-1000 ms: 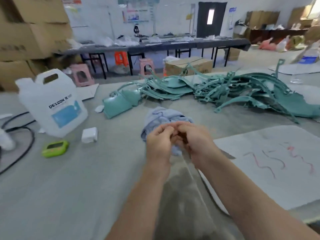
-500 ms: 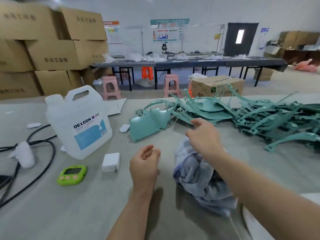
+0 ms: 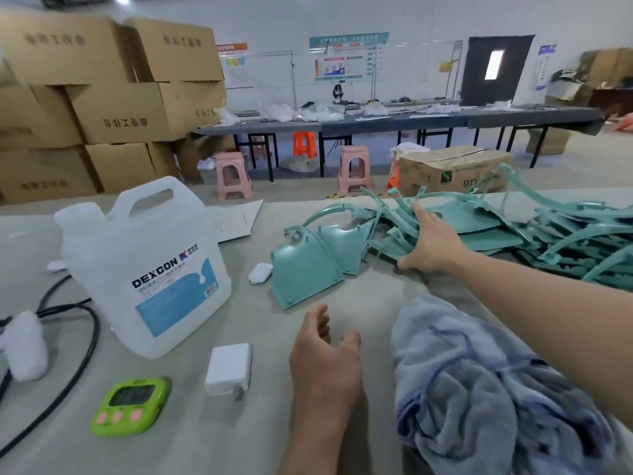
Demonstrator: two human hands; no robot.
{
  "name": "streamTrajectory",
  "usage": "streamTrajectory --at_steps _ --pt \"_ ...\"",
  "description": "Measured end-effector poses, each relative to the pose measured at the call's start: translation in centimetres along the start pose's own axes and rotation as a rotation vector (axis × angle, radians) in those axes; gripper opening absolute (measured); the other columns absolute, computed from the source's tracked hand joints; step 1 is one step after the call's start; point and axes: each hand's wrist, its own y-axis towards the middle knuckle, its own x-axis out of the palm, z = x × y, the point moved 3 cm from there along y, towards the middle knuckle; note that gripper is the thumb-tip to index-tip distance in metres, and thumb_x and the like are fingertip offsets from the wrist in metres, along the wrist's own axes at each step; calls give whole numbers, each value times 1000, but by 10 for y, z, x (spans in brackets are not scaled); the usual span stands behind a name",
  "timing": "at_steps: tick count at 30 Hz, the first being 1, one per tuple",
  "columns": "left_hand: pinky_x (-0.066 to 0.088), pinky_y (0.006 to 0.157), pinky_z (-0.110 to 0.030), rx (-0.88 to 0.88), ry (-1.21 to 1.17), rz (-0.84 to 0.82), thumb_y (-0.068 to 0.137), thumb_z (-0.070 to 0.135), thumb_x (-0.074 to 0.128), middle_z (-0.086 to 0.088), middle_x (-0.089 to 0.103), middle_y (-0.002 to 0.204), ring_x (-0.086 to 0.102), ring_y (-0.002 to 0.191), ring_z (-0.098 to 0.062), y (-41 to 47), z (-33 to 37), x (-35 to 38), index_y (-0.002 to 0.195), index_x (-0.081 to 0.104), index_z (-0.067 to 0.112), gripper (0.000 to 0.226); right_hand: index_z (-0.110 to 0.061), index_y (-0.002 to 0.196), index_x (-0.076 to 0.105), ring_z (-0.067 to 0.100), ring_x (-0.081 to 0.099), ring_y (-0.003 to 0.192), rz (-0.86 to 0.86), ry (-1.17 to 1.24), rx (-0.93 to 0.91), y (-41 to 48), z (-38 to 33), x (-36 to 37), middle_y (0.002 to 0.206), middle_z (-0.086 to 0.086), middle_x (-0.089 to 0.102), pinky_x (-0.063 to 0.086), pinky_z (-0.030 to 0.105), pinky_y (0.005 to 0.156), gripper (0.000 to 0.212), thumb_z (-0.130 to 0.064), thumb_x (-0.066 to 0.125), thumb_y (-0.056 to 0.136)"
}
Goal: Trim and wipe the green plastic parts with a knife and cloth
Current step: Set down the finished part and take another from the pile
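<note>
Now, step: fetching a piece to work on, by my reading; trimming and wiping not yet begun
Right hand (image 3: 433, 245): far right of the jug (image 3: 147, 265); fingers spread over the near edge of the green plastic parts (image 3: 513, 231), thumb low at the heap's foot; it seems to touch rather than clasp
Left hand (image 3: 325, 358): right of the jug, nearer the camera; fingers loosely curled, holding nothing
Cloth (image 3: 479, 389): crumpled, right of the jug, past the left hand
Knife: none visible
Next move: close on one piece; draw it free of the tangle; find a blade
</note>
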Motion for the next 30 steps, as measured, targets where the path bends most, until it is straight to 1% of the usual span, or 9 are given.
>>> streamTrajectory --at_steps 4,8,11,16,18,21,24,27,30 --pt "43 91 -16 -6 9 -13 84 23 70 11 65 122 61 108 -4 -1 -2 2 136 57 30 54 -22 160 16 35 45 132 -91 -155 2 -1 -8 9 144 15 38 47 46 106 125 -39 90 62" --pt "44 89 -18 -12 18 -30 85 21 70 11 65 118 61 103 -5 -1 -1 2 135 57 31 53 -17 115 46 30 52 89 -7 -192 -55 -15 -19 -4 114 12 54 49 38 74 49 -18 73 74" --pt "44 90 -20 -13 7 -42 85 20 70 9 65 119 61 103 -7 -2 0 1 136 57 31 54 -17 92 49 31 55 80 11 -285 -121 -41 -26 -18 100 11 64 43 35 68 22 -11 65 78" --pt "47 78 -19 12 -107 -62 87 29 66 11 70 109 63 94 -2 -6 2 -1 128 59 37 42 -16 89 53 29 58 74 -66 -315 -272 -110 -44 -30 88 8 64 44 33 63 15 -13 62 77" --pt "58 79 -33 -43 -253 -83 84 41 59 7 73 94 68 86 -11 -10 4 -4 125 61 39 41 -19 82 46 23 54 65 -118 -319 -318 -143 -51 -35 78 2 57 40 32 57 14 -12 57 77" --pt "61 85 -39 -153 -463 -168 88 52 53 1 74 105 73 95 -13 -14 5 -5 133 58 30 51 -22 76 41 17 46 58 -176 -286 -367 -190 -56 -50 69 0 51 34 32 50 19 -13 58 76" --pt "60 82 -31 -182 -553 -255 100 49 49 0 71 113 73 97 -7 -19 4 -3 136 54 27 42 -22 72 43 16 46 55 -209 -239 -412 -232 -57 -70 64 -2 50 29 27 44 20 -16 62 71" --pt "58 71 -27 -152 -537 -323 91 45 60 -4 70 111 74 90 -10 -29 5 -3 135 51 31 47 -21 72 48 17 50 54 -247 -174 -459 -268 -54 -78 63 -1 54 36 30 42 18 -19 63 64" --pt "55 90 -37 -42 -323 -358 69 49 69 2 73 115 72 100 -12 -39 9 -7 128 58 35 62 -24 75 50 15 52 57 -291 -44 -471 -291 -47 -73 65 -2 57 44 34 50 23 -28 67 61"
